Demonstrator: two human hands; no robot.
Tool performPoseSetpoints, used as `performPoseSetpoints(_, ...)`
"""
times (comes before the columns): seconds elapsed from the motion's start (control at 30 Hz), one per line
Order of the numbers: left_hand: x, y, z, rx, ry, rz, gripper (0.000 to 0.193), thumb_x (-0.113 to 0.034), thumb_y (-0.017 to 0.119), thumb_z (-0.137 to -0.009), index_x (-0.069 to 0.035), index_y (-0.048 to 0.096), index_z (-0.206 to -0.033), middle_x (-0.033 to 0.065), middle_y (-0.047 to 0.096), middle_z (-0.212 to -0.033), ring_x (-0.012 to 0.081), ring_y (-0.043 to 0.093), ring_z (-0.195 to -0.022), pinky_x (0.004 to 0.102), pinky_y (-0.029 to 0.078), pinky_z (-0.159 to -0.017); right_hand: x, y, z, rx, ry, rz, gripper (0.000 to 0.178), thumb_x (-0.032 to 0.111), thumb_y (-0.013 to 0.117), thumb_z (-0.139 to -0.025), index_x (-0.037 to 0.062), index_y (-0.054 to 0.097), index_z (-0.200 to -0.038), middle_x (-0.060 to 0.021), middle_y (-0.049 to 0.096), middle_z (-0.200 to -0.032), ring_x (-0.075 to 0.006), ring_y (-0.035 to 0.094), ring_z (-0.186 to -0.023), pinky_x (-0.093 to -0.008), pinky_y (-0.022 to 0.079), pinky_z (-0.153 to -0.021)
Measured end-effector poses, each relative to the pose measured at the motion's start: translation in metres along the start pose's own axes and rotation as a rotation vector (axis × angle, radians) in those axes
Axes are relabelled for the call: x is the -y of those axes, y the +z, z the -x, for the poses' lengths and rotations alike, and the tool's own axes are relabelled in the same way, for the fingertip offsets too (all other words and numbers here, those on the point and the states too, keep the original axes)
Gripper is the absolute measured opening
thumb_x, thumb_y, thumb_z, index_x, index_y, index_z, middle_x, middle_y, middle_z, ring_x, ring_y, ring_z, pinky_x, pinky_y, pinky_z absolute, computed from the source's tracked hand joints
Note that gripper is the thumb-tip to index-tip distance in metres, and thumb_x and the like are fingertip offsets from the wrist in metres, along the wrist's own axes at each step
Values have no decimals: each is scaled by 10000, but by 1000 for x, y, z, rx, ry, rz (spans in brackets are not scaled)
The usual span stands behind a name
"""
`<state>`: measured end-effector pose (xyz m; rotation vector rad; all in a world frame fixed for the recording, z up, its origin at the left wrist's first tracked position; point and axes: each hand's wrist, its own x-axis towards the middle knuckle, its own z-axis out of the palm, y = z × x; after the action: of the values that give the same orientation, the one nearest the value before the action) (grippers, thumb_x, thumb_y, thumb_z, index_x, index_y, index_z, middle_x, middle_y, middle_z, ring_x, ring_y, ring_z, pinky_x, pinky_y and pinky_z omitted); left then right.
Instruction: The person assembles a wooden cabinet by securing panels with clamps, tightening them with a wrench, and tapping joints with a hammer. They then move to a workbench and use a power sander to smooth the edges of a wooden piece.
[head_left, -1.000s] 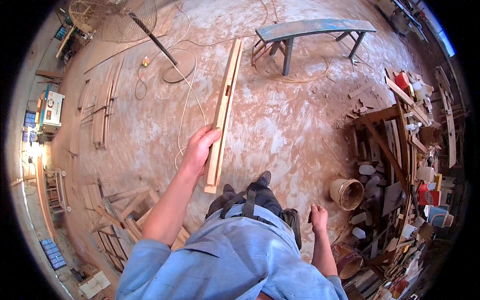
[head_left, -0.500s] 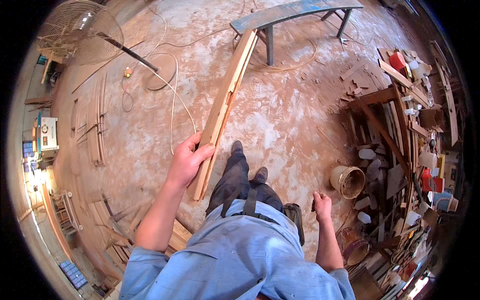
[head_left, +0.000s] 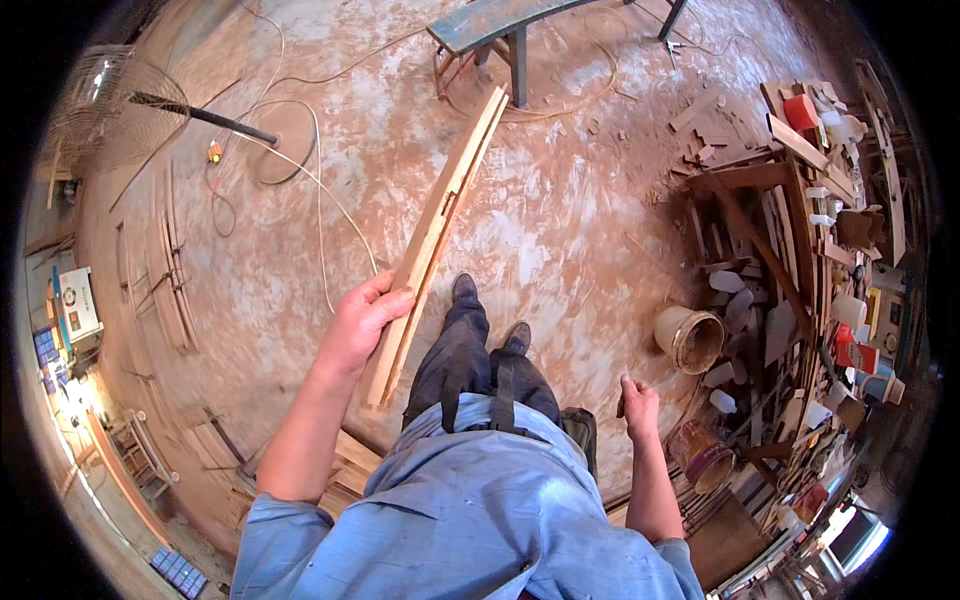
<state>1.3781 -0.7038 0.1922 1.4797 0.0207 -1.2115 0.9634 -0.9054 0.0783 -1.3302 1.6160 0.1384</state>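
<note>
My left hand [head_left: 370,318] is closed round the near part of a long piece of pale wood [head_left: 440,228], thumb on top. The wood slants away from me to the right; a dark line runs along it and a notch shows near its middle. Whether it is one grooved piece or several strips together I cannot tell. Low at my right side, my right hand [head_left: 638,407] hangs with its fingers curled in, the thumb uppermost. Its palm is hidden, so anything inside it cannot be made out. A pale bucket [head_left: 690,338] stands just beyond that hand.
A blue-topped bench [head_left: 500,22] stands ahead. At the left are a round-based fan [head_left: 285,150], a trailing cable [head_left: 318,190] and wood lengths [head_left: 172,270] on the floor. A wooden rack [head_left: 750,178] crowded with scraps and containers lines the right, near a second bucket [head_left: 705,455].
The bench, bucket and floor items have shifted in view as I move. The far end of the wood now appears lower and apart from the bench. Both hands keep their hold and shape.
</note>
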Motion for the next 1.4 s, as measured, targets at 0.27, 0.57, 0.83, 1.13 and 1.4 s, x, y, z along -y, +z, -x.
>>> performPoseSetpoints(0.27,-24,-23,-34,51,-220,168,393,-216,555,-884,25,532,-1194,112,632,-853,169,611,-649,282,516,-546,20,15,-5,1,69,-51,396,317,589,-914,24,533,-653,-46,512,-517,-128,471,-428,-298,392,-415)
performPoseSetpoints(0.57,-27,-38,-49,191,-276,289,375,-260,537,-891,14,526,-1147,132,617,-888,191,609,-692,311,508,-552,43,23,7,-11,71,-59,427,314,563,-918,23,529,-608,-50,511,-497,-137,474,-418,-298,390,-413)
performPoseSetpoints(0.83,-39,-42,-37,184,-263,169,431,-191,547,-850,30,512,-1219,120,626,-905,171,612,-699,288,512,-609,43,27,-3,-5,55,-117,393,288,582,-912,21,537,-626,-45,517,-522,-135,480,-427,-287,399,-418)
performPoseSetpoints(1.13,-37,-61,-16,247,-237,131,584,-296,664,-752,31,525,-1216,110,629,-885,164,625,-692,284,510,-574,62,42,-8,1,39,-25,386,278,585,-912,18,550,-630,-37,510,-522,-132,487,-430,-289,398,-414)
performPoseSetpoints(1.4,-34,-68,-10,265,-272,132,602,-291,678,-731,20,530,-1225,101,627,-871,160,618,-691,286,496,-592,77,48,-2,1,49,-34,382,279,587,-912,21,547,-634,-34,511,-523,-127,484,-429,-283,396,-419)
